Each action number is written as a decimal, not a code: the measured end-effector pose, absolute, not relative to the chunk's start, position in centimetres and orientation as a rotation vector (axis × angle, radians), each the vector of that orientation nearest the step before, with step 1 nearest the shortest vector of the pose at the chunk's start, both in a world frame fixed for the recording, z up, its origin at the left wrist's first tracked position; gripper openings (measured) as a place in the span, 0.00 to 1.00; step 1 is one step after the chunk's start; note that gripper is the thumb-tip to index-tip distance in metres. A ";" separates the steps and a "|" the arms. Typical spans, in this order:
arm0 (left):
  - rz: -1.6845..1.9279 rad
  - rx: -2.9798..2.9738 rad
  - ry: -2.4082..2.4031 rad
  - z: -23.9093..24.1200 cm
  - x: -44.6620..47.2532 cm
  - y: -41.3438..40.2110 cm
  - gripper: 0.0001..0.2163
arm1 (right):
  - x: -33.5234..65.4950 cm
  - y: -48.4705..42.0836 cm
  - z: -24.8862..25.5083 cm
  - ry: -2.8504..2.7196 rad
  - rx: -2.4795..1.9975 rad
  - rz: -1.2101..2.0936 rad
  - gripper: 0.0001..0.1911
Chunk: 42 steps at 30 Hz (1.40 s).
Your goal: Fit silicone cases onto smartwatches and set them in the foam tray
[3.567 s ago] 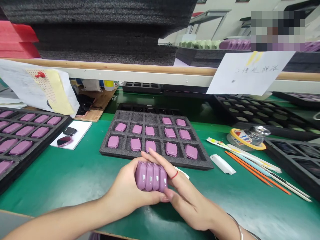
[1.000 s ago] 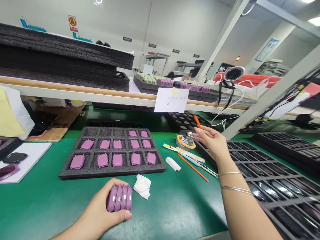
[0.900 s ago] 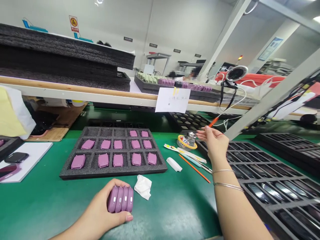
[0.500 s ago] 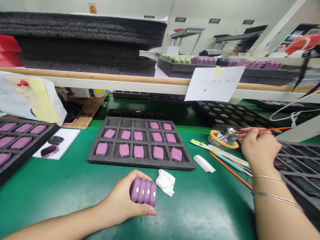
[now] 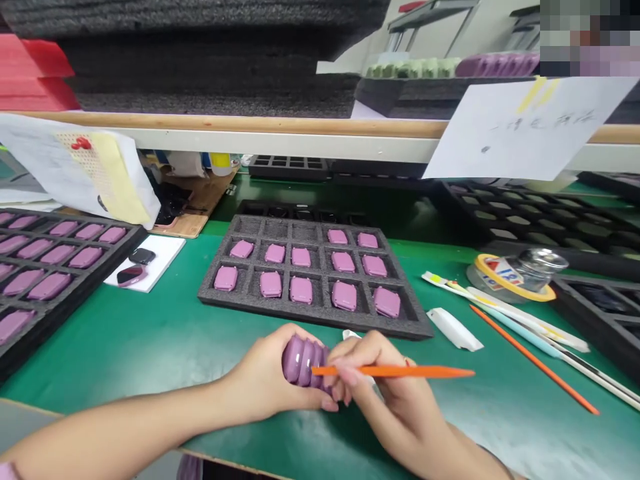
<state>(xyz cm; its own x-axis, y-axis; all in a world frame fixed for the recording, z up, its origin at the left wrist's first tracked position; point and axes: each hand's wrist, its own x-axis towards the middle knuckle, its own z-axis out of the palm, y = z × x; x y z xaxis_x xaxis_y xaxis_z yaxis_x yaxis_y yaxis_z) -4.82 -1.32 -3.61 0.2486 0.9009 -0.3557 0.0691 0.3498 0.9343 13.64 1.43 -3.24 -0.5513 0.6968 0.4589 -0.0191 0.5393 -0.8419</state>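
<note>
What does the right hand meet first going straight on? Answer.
The stack of purple cases in the left hand. The right hand, gripping an orange stick, points straight at it. Its fingertips look already there, though depth is unclear.

Glossy plastic cases (image 5: 303, 361), rough matt foam tray (image 5: 320, 315).

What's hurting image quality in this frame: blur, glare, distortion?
Head view: a pixelated mosaic patch hides the top right corner; glare shows as white streaks on the purple cases in the left hand; the orange stick and right hand look slightly soft; the wide lens skews the foam tray at far left.
</note>
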 end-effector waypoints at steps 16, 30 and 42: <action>0.711 1.233 1.238 -4.0 -5.1 -1.4 0.23 | 12.2 0.8 -3.3 -2.101 -0.573 1.028 0.06; 0.741 1.254 1.208 -3.9 -5.1 -1.1 0.22 | 12.3 1.1 -3.4 -2.143 -0.537 0.981 0.06; 0.739 1.253 1.243 -3.9 -4.8 -1.2 0.21 | 12.0 0.9 -3.5 -2.102 -0.628 0.933 0.08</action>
